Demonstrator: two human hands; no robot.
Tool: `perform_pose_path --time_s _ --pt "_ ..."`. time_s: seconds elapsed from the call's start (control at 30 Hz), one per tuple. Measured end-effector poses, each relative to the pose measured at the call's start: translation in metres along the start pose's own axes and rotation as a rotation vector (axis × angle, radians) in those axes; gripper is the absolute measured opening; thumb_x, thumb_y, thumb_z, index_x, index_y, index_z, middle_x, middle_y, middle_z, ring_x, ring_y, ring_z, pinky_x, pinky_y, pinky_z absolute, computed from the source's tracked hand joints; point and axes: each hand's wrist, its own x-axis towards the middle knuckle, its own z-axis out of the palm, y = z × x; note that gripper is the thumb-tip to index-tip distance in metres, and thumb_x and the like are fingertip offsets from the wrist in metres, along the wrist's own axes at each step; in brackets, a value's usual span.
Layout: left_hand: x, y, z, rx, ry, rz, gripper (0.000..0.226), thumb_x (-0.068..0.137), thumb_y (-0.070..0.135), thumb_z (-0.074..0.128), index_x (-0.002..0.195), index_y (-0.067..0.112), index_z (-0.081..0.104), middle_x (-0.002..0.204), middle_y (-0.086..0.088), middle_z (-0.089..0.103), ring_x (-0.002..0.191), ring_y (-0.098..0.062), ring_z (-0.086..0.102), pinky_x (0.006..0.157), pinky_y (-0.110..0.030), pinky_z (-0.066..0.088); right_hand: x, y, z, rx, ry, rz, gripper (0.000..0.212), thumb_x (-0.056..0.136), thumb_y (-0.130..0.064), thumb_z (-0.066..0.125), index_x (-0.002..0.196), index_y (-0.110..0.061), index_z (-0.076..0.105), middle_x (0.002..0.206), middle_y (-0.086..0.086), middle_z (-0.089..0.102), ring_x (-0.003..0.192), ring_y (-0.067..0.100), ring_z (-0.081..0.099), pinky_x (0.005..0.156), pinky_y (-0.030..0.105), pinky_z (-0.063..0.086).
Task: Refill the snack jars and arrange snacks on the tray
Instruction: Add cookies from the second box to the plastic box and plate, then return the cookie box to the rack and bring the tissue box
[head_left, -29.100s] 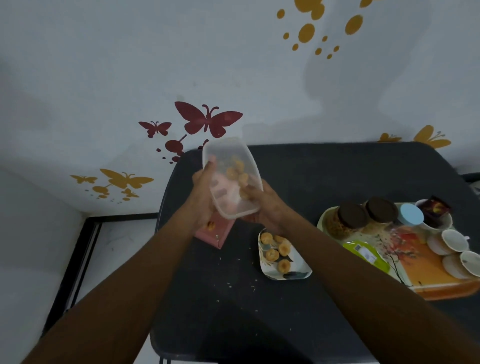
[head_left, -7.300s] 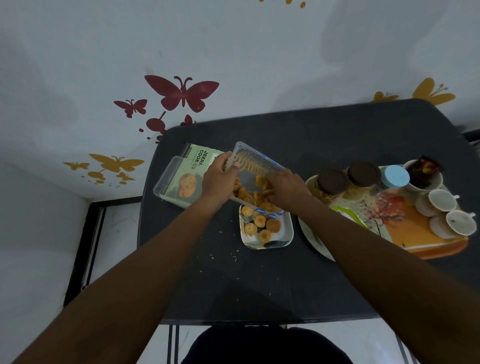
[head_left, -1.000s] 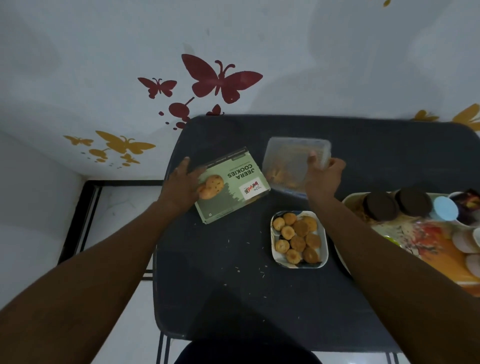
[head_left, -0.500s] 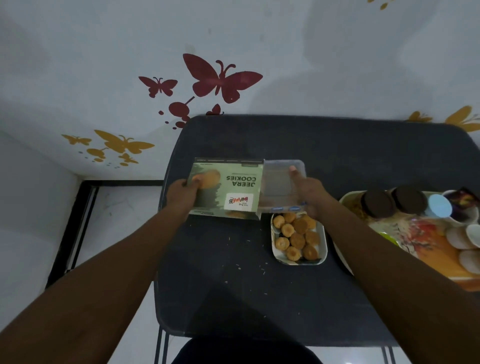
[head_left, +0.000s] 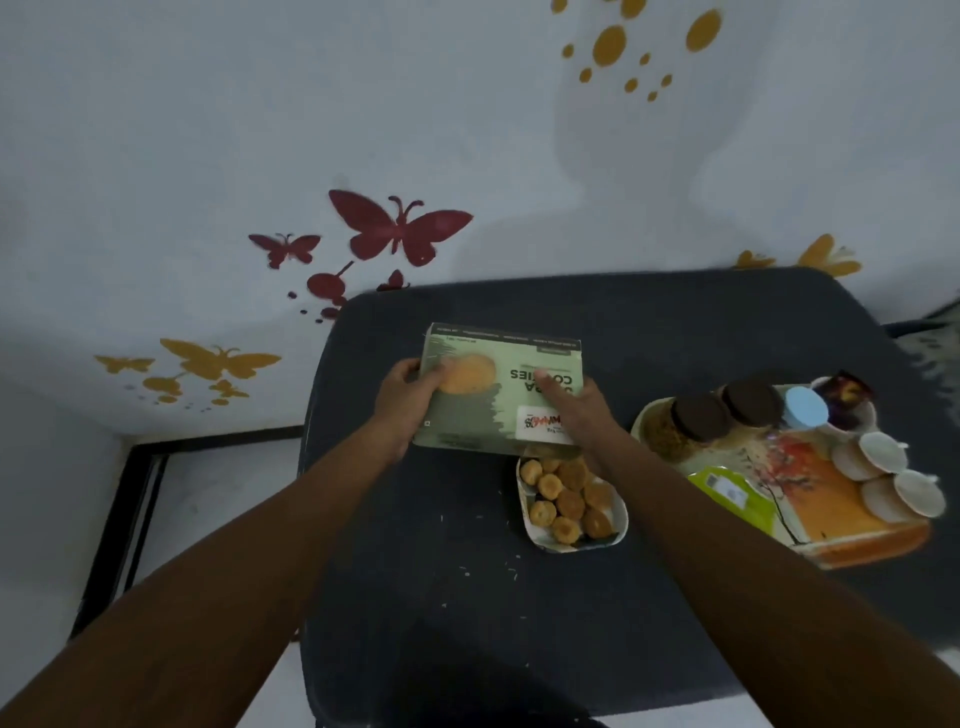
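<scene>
A: Cookie box (head_left: 498, 395) was up off the tabletop (head_left: 675, 332), near its far-left corner. Left hand (head_left: 402, 410) curled round the box's left edge, right hand (head_left: 574, 410) flat on its front, fingers straight.

B: Risk?

A: Box hung right over the far end of the small plate (head_left: 618, 512) of cookies (head_left: 569, 501). Dropping it carelessly could've knocked the pile off.

B: Tray (head_left: 831, 540)?

A: At the right edge, jars (head_left: 727, 410) and cups (head_left: 883, 467) crowded on it. A right-elbow swing could've tipped them.
</scene>
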Motion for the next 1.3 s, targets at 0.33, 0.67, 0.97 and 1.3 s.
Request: perform_pose_path --time_s 0.33,0.67,0.97,1.3 --pt "-0.028 0.061 0.130 0.154 -0.325 0.271 0.028 0.099 0.055 0.059 0.122 0.040 0.064 0.105 0.013 0.075 0.090 -0.004 0.074 0.065 -0.020 0.058 -0.061 -0.021 -0.126 0.132 0.370 -0.154 0.048 0.084 -0.045 0.080 0.117 -0.017 0.059 0.103 0.002 0.075 0.072 0.010 0.075 0.054 0.023 0.056" --pt "-0.137 0.082 0.363 0.365 -0.604 0.487 0.046 0.102 0.055 0.052 0.137 0.027 0.053 0.122 0.003 0.065 0.109 -0.017 0.064 0.095 -0.040 0.053 -0.178 0.018 -0.342 0.171 0.690 -0.217 0.055 0.087 -0.049 0.075 0.124 -0.014 0.056 0.109 0.003 0.073 0.080 0.011 0.074 0.058 0.021 0.057" --pt "-0.285 0.045 0.608 0.329 -0.831 0.504 0.036 0.102 0.051 0.054 0.130 0.029 0.056 0.108 0.011 0.068 0.097 -0.011 0.068 0.062 -0.020 0.053 -0.296 0.086 -0.579 0.294 0.895 -0.206 0.059 0.085 -0.047 0.078 0.128 -0.015 0.055 0.108 0.004 0.075 0.080 0.016 0.077 0.060 0.028 0.060" --pt "-0.345 0.025 0.804 0.403 -1.016 0.422 0.051 0.098 0.057 0.059 0.137 0.024 0.058 0.118 -0.001 0.070 0.100 -0.020 0.072 0.068 -0.031 0.062 -0.329 0.147 -0.748 0.383 1.032 -0.160 0.069 0.081 -0.055 0.078 0.133 -0.020 0.051 0.115 0.002 0.073 0.087 0.017 0.076 0.076 0.040 0.064"
